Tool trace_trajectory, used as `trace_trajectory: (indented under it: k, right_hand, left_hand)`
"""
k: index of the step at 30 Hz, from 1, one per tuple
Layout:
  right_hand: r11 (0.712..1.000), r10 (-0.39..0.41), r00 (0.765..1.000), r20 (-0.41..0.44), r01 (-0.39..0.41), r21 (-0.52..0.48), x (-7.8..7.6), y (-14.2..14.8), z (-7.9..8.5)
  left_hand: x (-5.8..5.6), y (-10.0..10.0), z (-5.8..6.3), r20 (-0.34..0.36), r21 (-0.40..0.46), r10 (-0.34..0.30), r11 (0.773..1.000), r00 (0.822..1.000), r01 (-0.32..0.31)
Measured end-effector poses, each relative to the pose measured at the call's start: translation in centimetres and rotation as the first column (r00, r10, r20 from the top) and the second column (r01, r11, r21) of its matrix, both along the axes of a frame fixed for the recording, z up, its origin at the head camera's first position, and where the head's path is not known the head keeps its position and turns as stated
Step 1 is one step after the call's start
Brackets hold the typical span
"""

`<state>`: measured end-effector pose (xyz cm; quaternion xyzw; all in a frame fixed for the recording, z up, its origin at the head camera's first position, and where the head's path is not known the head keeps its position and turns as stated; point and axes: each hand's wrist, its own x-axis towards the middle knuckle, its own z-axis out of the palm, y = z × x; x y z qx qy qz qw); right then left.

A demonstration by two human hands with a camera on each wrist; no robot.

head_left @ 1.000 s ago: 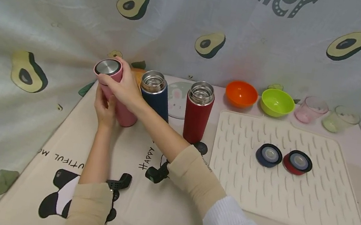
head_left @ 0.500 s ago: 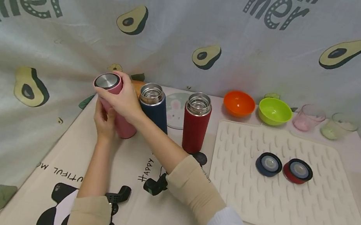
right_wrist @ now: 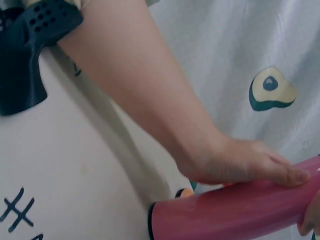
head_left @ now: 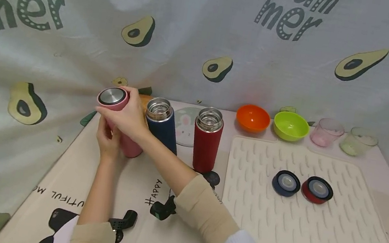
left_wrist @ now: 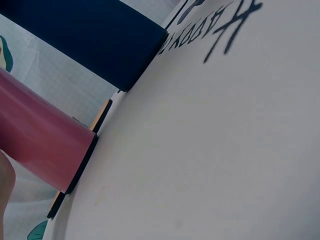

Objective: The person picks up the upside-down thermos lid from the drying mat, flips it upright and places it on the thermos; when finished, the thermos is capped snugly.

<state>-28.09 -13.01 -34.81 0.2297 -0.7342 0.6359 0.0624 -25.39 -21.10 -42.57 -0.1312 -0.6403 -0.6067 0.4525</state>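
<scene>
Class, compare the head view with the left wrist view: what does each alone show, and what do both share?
Only the head view shows the red flask, the orange bowl, the green bowl, the cream mat and the silvery top of the pink flask.

Only the left wrist view shows the foot of the blue flask, which the right forearm hides in the head view.

Both show part of the pink and blue flasks, plus the HAPPY lettering.

1. I count three bottles: pink bottle point(head_left: 131, 146), navy bottle point(head_left: 162, 130), red bottle point(head_left: 205, 151).
2. Two loose lids: navy lid point(head_left: 286, 183), red lid point(head_left: 317, 190).
3. Two bowls on my feed: orange bowl point(head_left: 253, 119), green bowl point(head_left: 290, 127).
4. Two cups: pink cup point(head_left: 327, 133), green cup point(head_left: 358, 142).
5. One mat point(head_left: 299, 231).
6. I see two hands: left hand point(head_left: 109, 142), right hand point(head_left: 127, 117).
</scene>
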Motion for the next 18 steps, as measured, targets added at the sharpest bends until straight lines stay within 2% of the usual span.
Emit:
trace_trajectory:
  k: [3,5,8,12,14,18]
  right_hand:
    - [0.998,-0.068,0.998,0.006,0.067,0.009,0.4,0.0,-0.4]
    - [0.997,-0.077,0.997,0.027,0.077,-0.006,0.6,0.3,-0.7]
    - [0.999,-0.005,0.999,0.052,0.008,-0.053,0.7,0.8,-1.0]
    - [0.988,0.098,0.991,0.088,-0.086,-0.128,1.1,0.9,-1.6]
    - [0.989,0.081,0.993,0.088,-0.069,-0.128,1.3,0.7,-1.8]
    - [0.997,-0.032,0.998,0.06,0.036,-0.072,1.9,-0.1,-2.1]
  left_hand:
    - [0.3,0.2,-0.5,0.013,-0.003,-0.009,1.0,1.0,0.009]
    - [0.4,0.4,-0.8,0.035,-0.009,-0.028,1.0,0.999,0.028]
    - [0.7,0.6,-1.1,0.062,-0.004,-0.035,0.999,0.997,0.035]
    - [1.4,0.7,-1.5,0.054,0.018,-0.023,1.0,0.998,0.022]
    - [1.7,0.6,-1.7,0.045,0.012,-0.006,1.0,0.999,0.005]
    - [2.1,0.4,-2.1,0.015,0.019,0.025,0.999,1.0,-0.025]
